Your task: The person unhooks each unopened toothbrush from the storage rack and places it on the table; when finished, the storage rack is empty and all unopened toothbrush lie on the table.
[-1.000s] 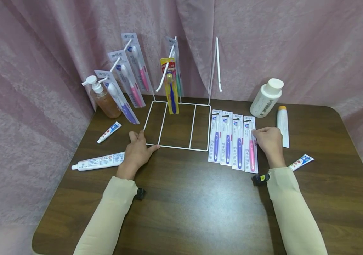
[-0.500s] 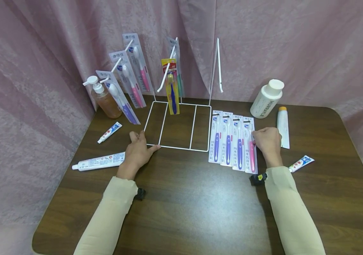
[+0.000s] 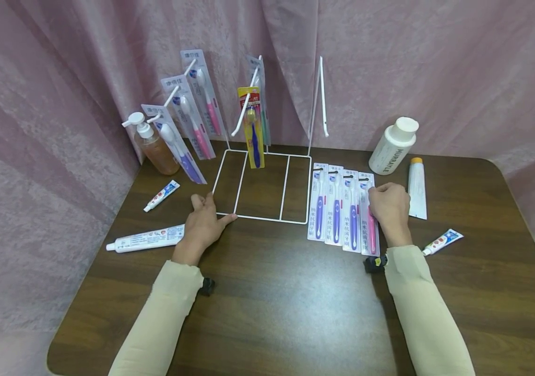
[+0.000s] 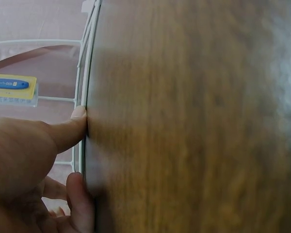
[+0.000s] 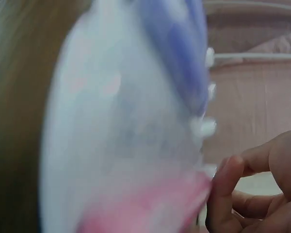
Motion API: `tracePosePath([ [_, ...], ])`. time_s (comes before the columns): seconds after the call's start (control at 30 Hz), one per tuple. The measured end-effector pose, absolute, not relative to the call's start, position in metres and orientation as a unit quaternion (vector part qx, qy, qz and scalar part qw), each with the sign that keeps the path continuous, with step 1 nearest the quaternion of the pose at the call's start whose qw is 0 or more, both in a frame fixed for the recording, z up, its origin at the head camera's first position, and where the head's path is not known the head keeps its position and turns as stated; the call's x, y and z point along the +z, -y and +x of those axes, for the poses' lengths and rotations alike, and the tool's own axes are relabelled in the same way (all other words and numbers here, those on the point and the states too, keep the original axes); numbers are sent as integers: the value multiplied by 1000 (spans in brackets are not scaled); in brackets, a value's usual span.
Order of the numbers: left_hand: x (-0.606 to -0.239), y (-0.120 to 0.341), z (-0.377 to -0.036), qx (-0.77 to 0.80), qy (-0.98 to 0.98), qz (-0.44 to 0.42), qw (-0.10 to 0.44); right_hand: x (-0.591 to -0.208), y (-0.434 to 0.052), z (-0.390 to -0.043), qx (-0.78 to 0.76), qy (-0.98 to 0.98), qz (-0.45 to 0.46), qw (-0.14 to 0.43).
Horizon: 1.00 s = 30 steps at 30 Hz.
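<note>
Head view shows the right hand (image 3: pixel 391 211) with curled fingers pinching the pink toothbrush pack (image 3: pixel 370 222), rightmost of 4 lying flat on the tabletop (image 3: pixel 286 303). Left hand (image 3: pixel 203 225) rests flat, fingers spread, thumb touching the white wire rack (image 3: pixel 261 216) base.

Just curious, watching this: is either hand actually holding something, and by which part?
The right hand pinches the pink toothbrush pack at its right edge, near the top. The left hand only rests against the wire rack.
</note>
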<state>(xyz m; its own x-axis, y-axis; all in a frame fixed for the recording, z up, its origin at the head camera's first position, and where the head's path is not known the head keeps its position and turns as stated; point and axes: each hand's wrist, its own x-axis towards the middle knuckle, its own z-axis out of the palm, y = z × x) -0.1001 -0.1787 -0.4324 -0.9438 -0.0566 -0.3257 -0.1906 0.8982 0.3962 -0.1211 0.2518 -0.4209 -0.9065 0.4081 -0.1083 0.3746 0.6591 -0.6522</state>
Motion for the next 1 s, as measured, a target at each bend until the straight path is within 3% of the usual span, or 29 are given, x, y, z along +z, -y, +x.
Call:
tracePosePath([
  [0.33,-432,177,-101,222,-961,-66,150,-390,-196,-133,378,904,-182,87],
  [0.6,-432,180,-99,223,-964,-60,134,-361,-140,-151,418,895,-67,141],
  [0.83,-430,180,-96,231,-963,-57,129,-325,-88,-169,514,851,44,99],
  [1.0,-434,181,-99,234,-962,-58,126,-309,-61,-179,553,826,76,80],
])
